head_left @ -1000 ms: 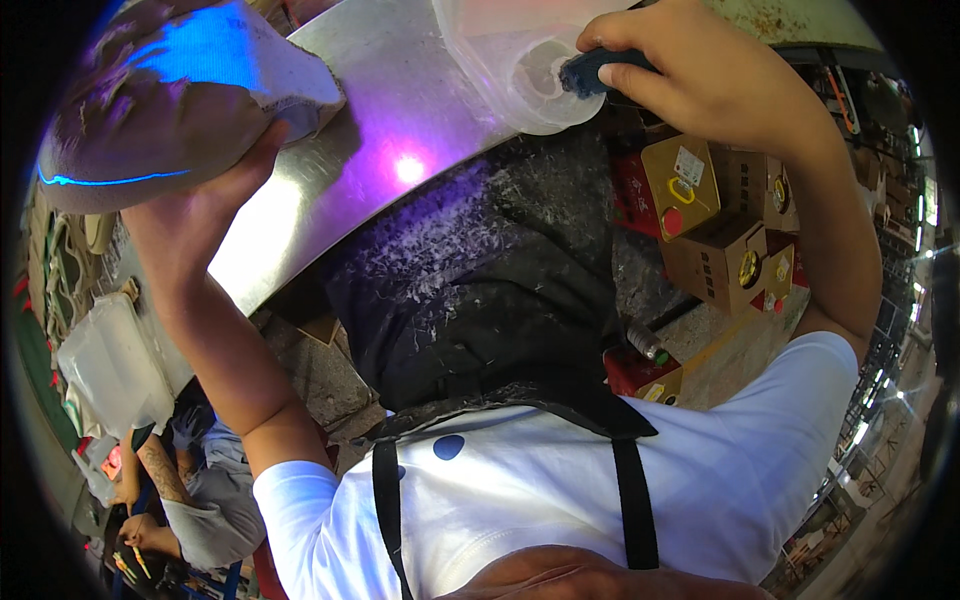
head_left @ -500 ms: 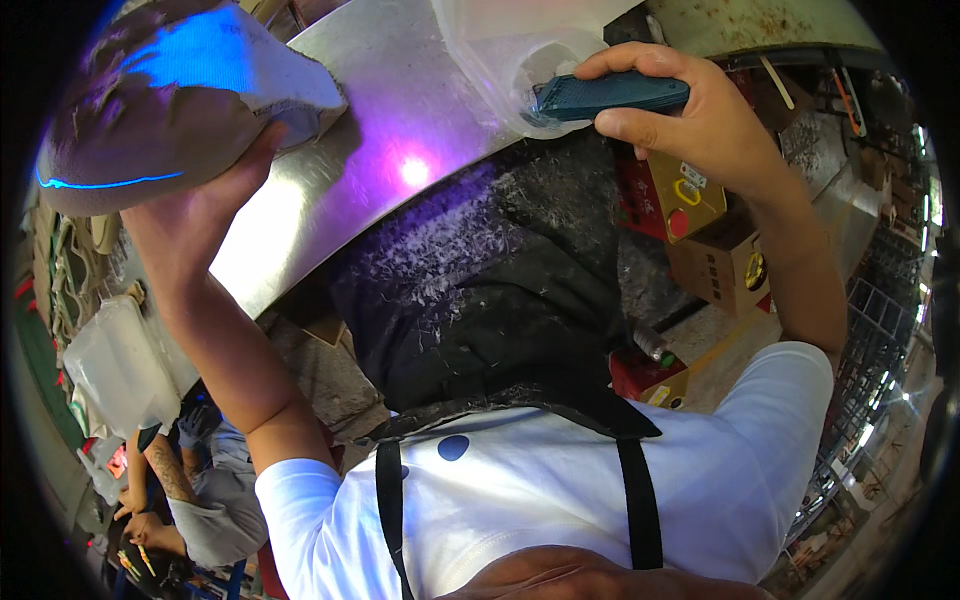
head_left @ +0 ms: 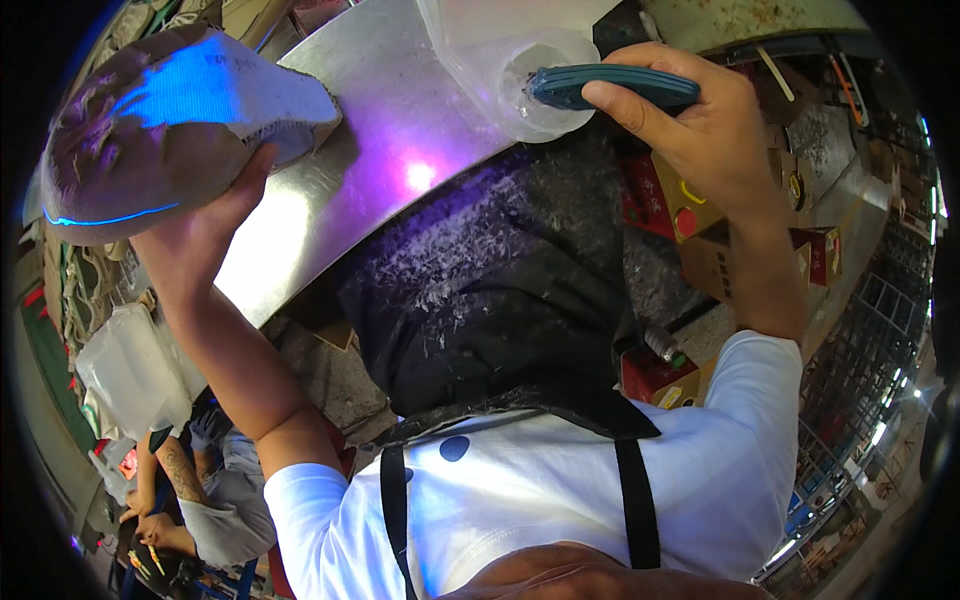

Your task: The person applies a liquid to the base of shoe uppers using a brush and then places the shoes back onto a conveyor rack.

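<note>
My left hand (head_left: pixel 205 228) is closed on a brown shoe upper (head_left: pixel 185 158), held up at the upper left with its pale, blue-lit underside showing. A thin blue line glows along its lower edge, and gathered folds run around the rim. My right hand (head_left: pixel 700 135) grips the flat teal handle of a brush (head_left: pixel 622 84). The brush's working end reaches into the mouth of a translucent plastic cup (head_left: pixel 560 122) at the metal tabletop's edge; its bristles are hard to make out. The fingers of my left hand are partly hidden behind the upper.
A shiny metal tabletop (head_left: pixel 385 90) lies under the cup. My dark apron (head_left: pixel 480 300) carries white flecks. Printed cartons (head_left: pixel 700 265) stand on the floor at right. A white plastic container (head_left: pixel 135 365) and a co-worker's arms (head_left: pixel 175 470) are at lower left.
The brush has tilted and turned in my right hand, its end still at the cup's mouth. My left hand and the shoe upper have shifted slightly downward in the picture.
</note>
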`<action>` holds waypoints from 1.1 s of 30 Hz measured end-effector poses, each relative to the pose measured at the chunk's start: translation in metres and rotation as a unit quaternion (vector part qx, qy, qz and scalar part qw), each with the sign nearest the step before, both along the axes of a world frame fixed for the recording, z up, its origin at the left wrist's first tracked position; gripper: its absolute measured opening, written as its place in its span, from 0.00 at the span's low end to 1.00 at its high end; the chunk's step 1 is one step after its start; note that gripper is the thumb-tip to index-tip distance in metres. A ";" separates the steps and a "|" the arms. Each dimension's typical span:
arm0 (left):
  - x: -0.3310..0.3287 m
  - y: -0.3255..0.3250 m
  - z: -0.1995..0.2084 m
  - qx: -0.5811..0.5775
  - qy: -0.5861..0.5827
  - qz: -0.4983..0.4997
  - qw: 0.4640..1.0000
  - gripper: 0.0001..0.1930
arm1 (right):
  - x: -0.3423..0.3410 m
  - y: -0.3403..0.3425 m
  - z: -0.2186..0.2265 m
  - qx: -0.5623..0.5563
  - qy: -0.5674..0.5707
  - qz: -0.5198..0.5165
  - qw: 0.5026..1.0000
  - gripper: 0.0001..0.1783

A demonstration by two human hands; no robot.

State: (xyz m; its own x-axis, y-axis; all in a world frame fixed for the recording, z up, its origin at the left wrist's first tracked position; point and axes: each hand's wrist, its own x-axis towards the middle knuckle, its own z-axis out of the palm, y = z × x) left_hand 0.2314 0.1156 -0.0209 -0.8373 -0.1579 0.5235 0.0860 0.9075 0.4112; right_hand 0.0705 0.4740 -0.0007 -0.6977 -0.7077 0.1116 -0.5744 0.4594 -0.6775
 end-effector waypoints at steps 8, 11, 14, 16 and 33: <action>0.005 -0.008 -0.009 -0.033 -0.009 0.015 0.999 0.32 | 0.014 -0.015 -0.050 -0.141 -0.033 -0.113 0.983 0.15; 0.008 -0.012 -0.011 -0.084 -0.012 0.001 0.996 0.31 | -0.001 -0.014 -0.046 -0.095 0.010 -0.004 0.995 0.15; 0.008 -0.013 -0.007 -0.133 -0.001 -0.011 0.991 0.30 | -0.014 0.001 -0.037 -0.086 -0.121 0.020 0.989 0.15; 0.008 -0.014 -0.008 -0.149 0.009 -0.012 0.989 0.30 | -0.019 0.007 -0.029 -0.079 -0.214 -0.028 0.973 0.14; 0.014 -0.012 -0.013 -0.137 -0.004 0.030 0.990 0.32 | 0.023 -0.015 -0.031 -0.029 0.017 -0.141 0.990 0.14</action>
State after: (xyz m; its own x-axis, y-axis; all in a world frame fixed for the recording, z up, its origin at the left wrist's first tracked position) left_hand 0.2454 0.1033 -0.0344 -0.8348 -0.0602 0.5473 0.0273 0.9883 0.1503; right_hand 0.0937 0.4592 -0.0320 -0.8612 -0.4779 0.1732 -0.4523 0.5651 -0.6900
